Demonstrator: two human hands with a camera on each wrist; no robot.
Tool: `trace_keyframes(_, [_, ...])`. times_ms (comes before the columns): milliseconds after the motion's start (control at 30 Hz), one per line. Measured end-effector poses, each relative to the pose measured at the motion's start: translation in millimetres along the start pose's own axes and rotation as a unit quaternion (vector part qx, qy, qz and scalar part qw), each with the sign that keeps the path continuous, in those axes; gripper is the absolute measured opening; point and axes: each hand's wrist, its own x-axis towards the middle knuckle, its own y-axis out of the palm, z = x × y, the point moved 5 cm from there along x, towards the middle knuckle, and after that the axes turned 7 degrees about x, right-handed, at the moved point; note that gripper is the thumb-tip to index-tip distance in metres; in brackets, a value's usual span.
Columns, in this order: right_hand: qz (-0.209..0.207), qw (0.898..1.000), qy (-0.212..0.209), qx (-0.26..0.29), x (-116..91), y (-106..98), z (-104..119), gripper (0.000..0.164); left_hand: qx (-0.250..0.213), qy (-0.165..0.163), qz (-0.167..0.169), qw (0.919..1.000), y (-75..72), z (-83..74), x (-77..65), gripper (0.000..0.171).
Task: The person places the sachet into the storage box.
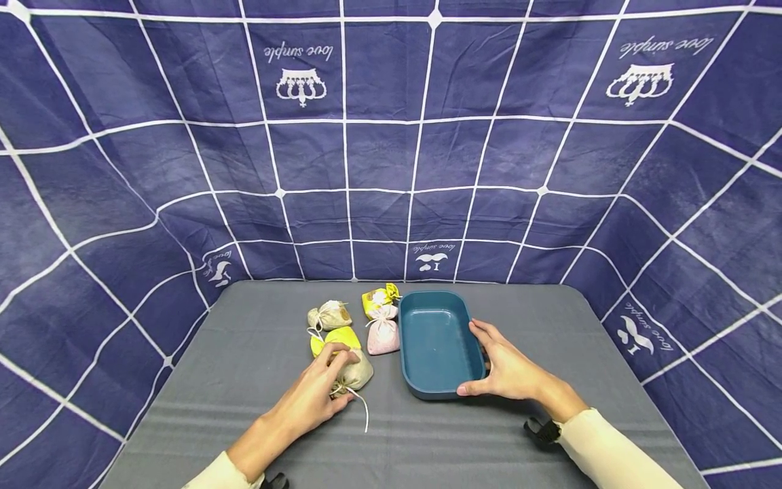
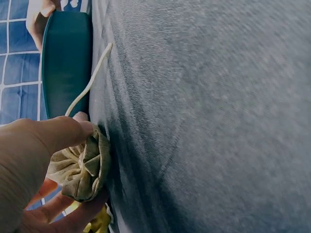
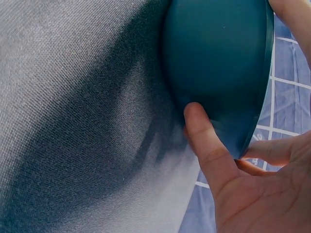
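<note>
My left hand (image 1: 316, 388) grips a beige drawstring pouch (image 1: 359, 373), thumb on one side and fingers on the other. The pouch's gathered mouth (image 2: 82, 167) faces the wrist camera, and its pale cord trails out past the thumb. To the right stands a rectangular teal-blue bin (image 1: 441, 395) with rounded corners and a bare floor. My right hand (image 1: 508, 367) holds it at the near right corner, thumb at the front rim and fingers along the right side. In the right wrist view, fingertips (image 3: 197, 114) lie against the bin's outer wall (image 3: 218, 58).
Beyond my left hand lie a yellow pouch (image 1: 345, 335) and another beige pouch (image 1: 328, 315). A pink pouch (image 1: 383, 336) and a yellow patterned pouch (image 1: 375, 300) sit close by the bin's left wall. Grey cloth (image 1: 427, 448) covers the table; blue checked fabric (image 1: 391, 156) hangs around it.
</note>
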Motion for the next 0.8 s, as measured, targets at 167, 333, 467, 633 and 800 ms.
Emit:
trace_keyframes(167, [0.0, 1.0, 0.0, 0.004, 1, 0, 1, 0.144, -0.005, 0.005, -0.006, 1.0, 1.7, -1.4, 2.3, 0.083])
trace_keyframes(333, [-0.001, 1.0, 0.004, 0.005, 0, 0, 1, 0.145, -0.011, 0.006, 0.019, 0.9998, 5.5, -3.8, 6.6, 0.094])
trace_keyframes(467, [-0.002, 1.0, 0.003, 0.004, 0, -1, 1, 0.145, -0.013, -0.001, 0.043, 0.999, 10.2, -4.2, 11.6, 0.099])
trace_keyframes(633, [0.0, 1.0, 0.003, 0.004, 0, 0, 0, 0.145, -0.011, 0.011, 0.037, 0.9992, 14.2, -4.5, 19.7, 0.102])
trace_keyframes(800, [0.0, 1.0, 0.004, 0.005, 0, 0, 0, 0.144, -0.013, 0.027, 0.015, 0.9994, 16.4, -4.8, 27.1, 0.098])
